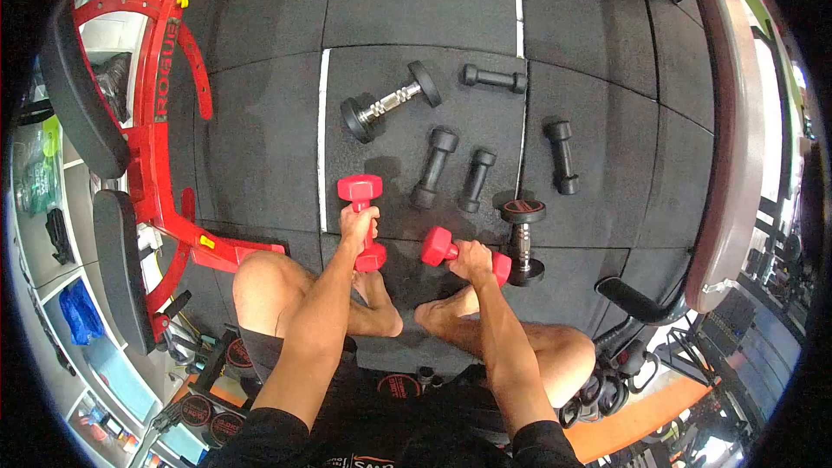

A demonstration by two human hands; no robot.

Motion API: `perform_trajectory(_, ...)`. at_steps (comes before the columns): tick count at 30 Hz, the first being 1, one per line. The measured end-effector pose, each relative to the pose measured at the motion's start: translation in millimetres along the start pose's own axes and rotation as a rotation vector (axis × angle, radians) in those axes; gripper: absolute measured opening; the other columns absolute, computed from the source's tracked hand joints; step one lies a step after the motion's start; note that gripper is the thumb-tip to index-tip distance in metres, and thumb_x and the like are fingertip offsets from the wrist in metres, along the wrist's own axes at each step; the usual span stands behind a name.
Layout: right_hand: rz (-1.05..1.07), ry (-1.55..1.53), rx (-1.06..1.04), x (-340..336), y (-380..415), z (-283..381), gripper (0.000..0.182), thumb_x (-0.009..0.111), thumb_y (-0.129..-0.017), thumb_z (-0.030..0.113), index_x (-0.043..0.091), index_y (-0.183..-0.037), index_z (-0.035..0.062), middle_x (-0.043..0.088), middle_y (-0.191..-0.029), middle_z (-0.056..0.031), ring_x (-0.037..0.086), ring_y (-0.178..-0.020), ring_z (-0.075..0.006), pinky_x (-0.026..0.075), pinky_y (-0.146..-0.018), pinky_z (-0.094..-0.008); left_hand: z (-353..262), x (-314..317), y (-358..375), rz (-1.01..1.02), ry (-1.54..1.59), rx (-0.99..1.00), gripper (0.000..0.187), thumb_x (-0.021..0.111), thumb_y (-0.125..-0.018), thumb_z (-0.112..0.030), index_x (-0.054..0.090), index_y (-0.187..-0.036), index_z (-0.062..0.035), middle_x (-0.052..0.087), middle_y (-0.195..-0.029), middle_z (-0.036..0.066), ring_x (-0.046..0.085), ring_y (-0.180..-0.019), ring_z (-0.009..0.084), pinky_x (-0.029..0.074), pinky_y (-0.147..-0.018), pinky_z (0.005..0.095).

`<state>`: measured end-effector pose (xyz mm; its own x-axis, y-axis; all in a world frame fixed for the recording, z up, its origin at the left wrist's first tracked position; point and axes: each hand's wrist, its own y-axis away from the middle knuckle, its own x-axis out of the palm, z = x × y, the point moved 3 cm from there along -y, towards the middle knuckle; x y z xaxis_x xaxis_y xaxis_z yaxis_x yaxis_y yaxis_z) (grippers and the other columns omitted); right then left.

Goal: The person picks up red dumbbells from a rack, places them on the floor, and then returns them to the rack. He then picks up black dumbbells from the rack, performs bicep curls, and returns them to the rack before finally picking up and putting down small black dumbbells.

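My left hand (357,227) is wrapped round the handle of a red dumbbell (360,187), whose heads point away from and toward me. In my right hand (471,261) is a second red dumbbell (438,245), tilted and lying more crosswise. Both are held in front of my bare feet. Just right of my right hand stands a chrome-handled dumbbell (522,238) with black round heads. Beyond my hands lie a small black dumbbell (477,180), a longer black dumbbell (435,168) and another chrome-handled dumbbell (390,102).
Further off on the black rubber mat (416,0) rest a black dumbbell (493,78) and, to the right, another black dumbbell (562,157). A red bench frame (156,156) with black pads borders the left. A brown padded bench (732,139) runs along the right.
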<state>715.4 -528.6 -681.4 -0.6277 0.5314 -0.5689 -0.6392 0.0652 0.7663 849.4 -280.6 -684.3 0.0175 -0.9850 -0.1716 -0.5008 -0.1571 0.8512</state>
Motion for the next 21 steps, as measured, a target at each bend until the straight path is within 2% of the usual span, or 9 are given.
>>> perform_trajectory(6,0.08,-0.048,0.044,25,-32,-7,0.047,0.069,-0.071,0.035,0.07,-0.116,0.0193,0.071,-0.1,-0.0179,0.068,-0.097,-0.0354,0.053,-0.091,-0.0451,28,7,-44,-0.019,-0.02,-0.011,0.012,0.069,-0.072,-0.005,0.058,-0.076,-0.0056,0.055,-0.058,0.005,0.052,-0.043,0.0158,0.045,-0.039,0.0321)
perform_trajectory(10,0.04,-0.104,0.059,30,-46,-13,0.047,0.069,-0.071,0.039,0.071,-0.113,0.0182,0.071,-0.102,-0.0196,0.068,-0.097,-0.0371,0.052,-0.091,-0.046,41,13,-62,-0.049,-0.035,0.006,0.012,0.069,-0.071,-0.004,0.058,-0.075,-0.0036,0.056,-0.057,0.006,0.053,-0.042,0.0165,0.045,-0.039,0.0329)
perform_trajectory(13,0.082,-0.053,0.004,29,-54,-17,0.044,0.069,-0.071,0.039,0.072,-0.109,0.0179,0.071,-0.101,-0.0197,0.068,-0.095,-0.0372,0.052,-0.091,-0.0459,42,6,-69,-0.076,-0.052,-0.023,0.01,0.069,-0.071,-0.004,0.059,-0.074,-0.0033,0.055,-0.055,0.006,0.052,-0.04,0.0168,0.044,-0.037,0.0327)
perform_trajectory(14,0.089,-0.083,0.049,30,-54,-16,0.04,0.07,-0.071,0.039,0.073,-0.104,0.0176,0.071,-0.097,-0.0195,0.068,-0.093,-0.0374,0.053,-0.089,-0.0466,39,7,-68,-0.056,-0.027,0.01,0.009,0.068,-0.073,-0.002,0.059,-0.073,-0.0028,0.054,-0.053,0.006,0.051,-0.039,0.0172,0.043,-0.036,0.033)
perform_trajectory(17,0.112,-0.06,0.03,31,-59,-19,0.036,0.069,-0.071,0.038,0.074,-0.1,0.0165,0.071,-0.093,-0.0195,0.068,-0.092,-0.0377,0.053,-0.088,-0.0471,46,7,-72,-0.158,-0.102,0.124,0.009,0.067,-0.074,-0.001,0.058,-0.072,-0.0021,0.054,-0.052,0.006,0.052,-0.038,0.0175,0.042,-0.034,0.0332)
perform_trajectory(21,0.136,-0.087,0.052,20,-56,-14,0.036,0.068,-0.072,0.038,0.074,-0.099,0.0154,0.071,-0.091,-0.0202,0.068,-0.091,-0.0376,0.053,-0.088,-0.0464,44,9,-69,-0.244,-0.167,0.122,0.014,0.069,-0.077,-0.006,0.058,-0.07,-0.0002,0.056,-0.053,0.006,0.055,-0.038,0.0171,0.044,-0.033,0.0329)
